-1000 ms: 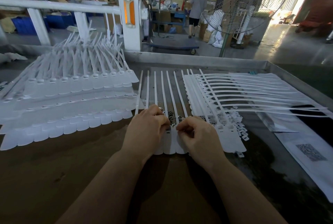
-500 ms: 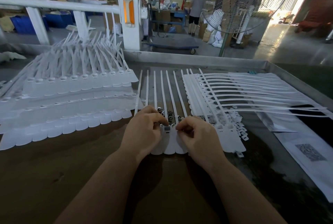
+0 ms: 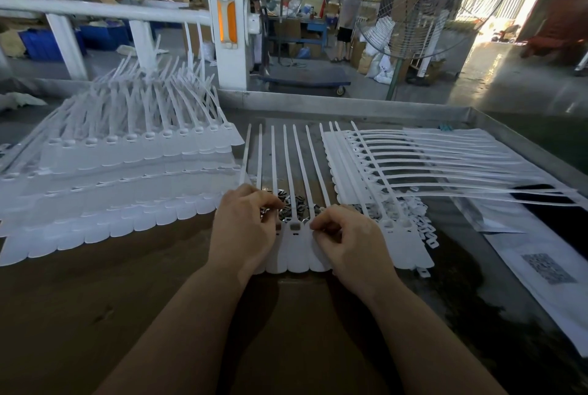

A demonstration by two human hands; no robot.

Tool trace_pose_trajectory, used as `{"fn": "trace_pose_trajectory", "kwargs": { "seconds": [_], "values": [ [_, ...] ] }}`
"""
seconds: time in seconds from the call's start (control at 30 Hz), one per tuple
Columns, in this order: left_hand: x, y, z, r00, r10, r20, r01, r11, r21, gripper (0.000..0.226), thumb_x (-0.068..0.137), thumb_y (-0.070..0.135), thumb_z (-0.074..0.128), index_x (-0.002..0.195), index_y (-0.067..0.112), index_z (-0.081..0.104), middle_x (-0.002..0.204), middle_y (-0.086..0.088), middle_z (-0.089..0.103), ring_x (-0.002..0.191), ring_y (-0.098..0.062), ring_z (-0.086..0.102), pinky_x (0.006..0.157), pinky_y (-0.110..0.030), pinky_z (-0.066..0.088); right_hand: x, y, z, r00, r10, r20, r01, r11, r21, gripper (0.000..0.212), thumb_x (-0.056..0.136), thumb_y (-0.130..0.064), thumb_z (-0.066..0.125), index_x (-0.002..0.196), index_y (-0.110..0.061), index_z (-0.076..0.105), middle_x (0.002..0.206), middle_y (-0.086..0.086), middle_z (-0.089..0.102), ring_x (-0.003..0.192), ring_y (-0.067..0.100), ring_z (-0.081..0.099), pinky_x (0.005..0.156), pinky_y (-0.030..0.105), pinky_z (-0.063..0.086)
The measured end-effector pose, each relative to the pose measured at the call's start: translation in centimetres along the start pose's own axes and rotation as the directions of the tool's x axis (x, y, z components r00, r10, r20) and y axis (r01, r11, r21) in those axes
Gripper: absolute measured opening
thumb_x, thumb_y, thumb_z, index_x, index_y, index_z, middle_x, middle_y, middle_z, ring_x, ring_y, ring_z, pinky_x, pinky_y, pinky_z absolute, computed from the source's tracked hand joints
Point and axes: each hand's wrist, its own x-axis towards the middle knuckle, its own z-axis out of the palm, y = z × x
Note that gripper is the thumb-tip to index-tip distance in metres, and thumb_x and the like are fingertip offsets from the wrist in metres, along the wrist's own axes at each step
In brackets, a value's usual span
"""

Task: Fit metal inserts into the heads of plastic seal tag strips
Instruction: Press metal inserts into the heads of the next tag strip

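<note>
Fingers (image 3: 270, 200) of left hand (image 3: 243, 229) curling, pinching at heads of seal tag strip (image 3: 294, 203); right hand (image 3: 348, 240) likewise, fingertips curled on rightmost head. Lying flat at table centre, tails running away toward far edge, flags nearest. Resting over metal inserts (image 3: 294, 202) behind heads. Sitting between stacked strips (image 3: 127, 172) left and fanned strips (image 3: 413, 165) right. Barely shifting from a second ago.
</note>
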Motion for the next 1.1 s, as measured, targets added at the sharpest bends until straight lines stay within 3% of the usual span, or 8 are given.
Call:
{"fn": "trace_pose_trajectory", "kwargs": {
  "seconds": [0.13, 0.27, 0.47, 0.87, 1.1],
  "values": [
    [0.1, -0.1, 0.4, 0.998, -0.022, 0.054, 0.018, 0.998, 0.064, 0.024, 0.089, 0.023, 0.06, 0.112, 0.023, 0.067, 0.107, 0.003, 0.054, 0.099, -0.006, 0.033, 0.096, -0.029, 0.037, 0.0, 0.0, 0.0, 1.0, -0.004, -0.005, 0.004, 1.0, 0.001, 0.008, 0.084, -0.009, 0.063, 0.087, -0.015, 0.067, 0.084, -0.009, 0.059, 0.083, 0.008, 0.057, 0.079, 0.025, 0.05],
    [0.2, -0.1, 0.4, 0.998, -0.02, 0.063, 0.014, 0.995, 0.096, 0.025, 0.09, 0.029, 0.058, 0.113, 0.025, 0.067, 0.095, 0.009, 0.044, 0.095, -0.007, 0.031, 0.093, -0.03, 0.036, -0.1, 0.0, 0.1, 1.0, -0.011, -0.013, 0.011, 1.0, 0.002, 0.008, 0.083, -0.008, 0.063, 0.086, -0.014, 0.067, 0.084, -0.008, 0.06, 0.081, 0.009, 0.057, 0.077, 0.025, 0.05],
    [1.5, 0.7, 0.4, 0.985, -0.089, 0.146, 0.068, 0.987, 0.146, 0.026, 0.093, 0.028, 0.055, 0.116, 0.029, 0.065, 0.111, 0.002, 0.051, 0.107, -0.018, 0.046, 0.095, -0.04, 0.042, 0.0, 0.1, 0.1, 1.0, -0.006, -0.004, 0.006, 1.0, 0.002, 0.008, 0.084, -0.008, 0.062, 0.086, -0.014, 0.067, 0.084, -0.007, 0.06, 0.082, 0.01, 0.057, 0.077, 0.026, 0.051],
    [1.9, 1.2, 0.4, 0.969, -0.151, 0.195, 0.103, 0.965, 0.239, 0.024, 0.091, 0.034, 0.054, 0.112, 0.032, 0.066, 0.113, -0.001, 0.05, 0.108, -0.022, 0.046, 0.095, -0.043, 0.042, -0.1, 0.1, 0.2, 1.0, -0.01, 0.001, 0.01, 1.0, -0.008, 0.009, 0.085, -0.009, 0.061, 0.089, -0.014, 0.067, 0.09, -0.004, 0.063, 0.085, 0.01, 0.057, 0.079, 0.026, 0.051],
    [1.7, 0.6, 1.1, 0.973, -0.124, 0.196, 0.07, 0.962, 0.265, 0.03, 0.093, 0.038, 0.049, 0.121, 0.04, 0.058, 0.121, 0.003, 0.047, 0.114, -0.021, 0.04, 0.096, -0.038, 0.034, -0.1, 0.2, 0.2, 1.0, -0.008, 0.0, 0.008, 1.0, -0.009, 0.008, 0.084, -0.008, 0.062, 0.087, -0.014, 0.067, 0.087, -0.004, 0.062, 0.083, 0.012, 0.057, 0.077, 0.028, 0.051]
  ]
}}
